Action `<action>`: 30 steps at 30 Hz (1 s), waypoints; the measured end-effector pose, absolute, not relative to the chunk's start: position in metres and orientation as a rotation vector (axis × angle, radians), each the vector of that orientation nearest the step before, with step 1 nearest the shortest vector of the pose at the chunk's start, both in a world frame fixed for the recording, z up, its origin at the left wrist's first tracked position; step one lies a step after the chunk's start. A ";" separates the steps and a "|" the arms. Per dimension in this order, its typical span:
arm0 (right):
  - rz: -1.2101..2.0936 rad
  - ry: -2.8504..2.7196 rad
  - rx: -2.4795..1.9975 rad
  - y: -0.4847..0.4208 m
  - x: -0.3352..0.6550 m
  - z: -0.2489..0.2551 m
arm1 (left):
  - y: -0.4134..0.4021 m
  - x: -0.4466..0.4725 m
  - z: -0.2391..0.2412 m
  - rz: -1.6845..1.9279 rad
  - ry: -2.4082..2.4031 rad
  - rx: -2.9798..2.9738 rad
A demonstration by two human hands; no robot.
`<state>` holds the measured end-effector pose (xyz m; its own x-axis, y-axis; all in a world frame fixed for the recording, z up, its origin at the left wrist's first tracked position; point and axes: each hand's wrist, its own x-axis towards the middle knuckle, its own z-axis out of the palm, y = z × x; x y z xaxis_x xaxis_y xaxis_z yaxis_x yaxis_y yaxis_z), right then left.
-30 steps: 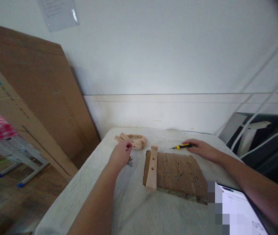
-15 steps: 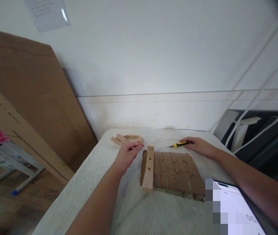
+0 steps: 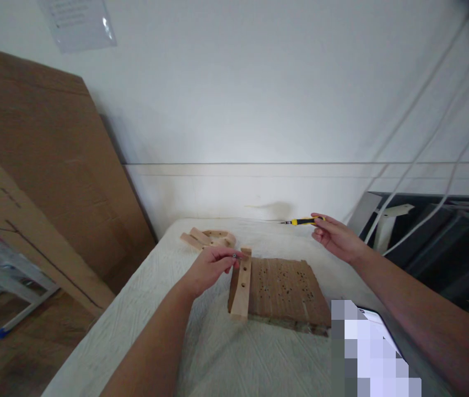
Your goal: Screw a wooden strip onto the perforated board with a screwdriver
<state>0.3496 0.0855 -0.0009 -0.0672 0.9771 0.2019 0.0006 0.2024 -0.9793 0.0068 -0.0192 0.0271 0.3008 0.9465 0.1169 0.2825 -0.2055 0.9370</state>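
Across the top and middle of the frame runs the white wall (image 3: 259, 82), with a large cardboard box (image 3: 52, 149) filling the left side. Below, a white cloth (image 3: 213, 353) covers the table in front of you. Right of centre on it lies the brown corrugated slab (image 3: 286, 298), pitted with small holes; a partly pixelated phone (image 3: 377, 331) sits at its lower right. Your left hand (image 3: 209, 270) is by the slab's upper-left corner, your right hand (image 3: 337, 237) above and right of it. Pale wooden parts (image 3: 211, 237) rest just beyond your left hand, and a two-holed wooden strip (image 3: 241, 295) lies across the slab's left end. Your right fingers are closed on the yellow-and-black screwdriver (image 3: 300, 221), tip pointing left; your left fingertips pinch a small metal piece (image 3: 235, 256).
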 end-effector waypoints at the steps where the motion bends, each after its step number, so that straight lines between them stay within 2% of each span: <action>1: 1.104 -1.348 -0.995 0.079 0.345 0.012 | -0.019 0.007 0.027 0.922 1.126 1.737; 7: 1.150 -1.535 -0.842 0.027 0.285 0.096 | -0.016 0.012 0.021 0.968 1.186 1.897; 11: 1.115 -1.750 -0.813 0.012 0.249 0.132 | -0.019 0.014 0.020 1.002 1.242 1.960; 14: 1.105 -1.767 -0.816 0.013 0.246 0.136 | -0.022 0.014 0.022 0.973 1.235 1.992; 22: 1.319 -1.719 -0.878 0.006 0.261 0.103 | -0.020 0.017 0.016 0.892 1.254 2.021; 24: 1.127 -1.871 -0.855 0.000 0.260 0.103 | -0.019 0.017 0.013 0.866 1.262 1.981; 28: 0.444 -2.476 -0.788 -0.020 0.252 0.108 | -0.019 0.018 0.009 0.830 1.277 1.913; 30: 0.233 -2.707 -0.916 -0.029 0.247 0.106 | -0.019 0.018 0.008 0.804 1.262 1.906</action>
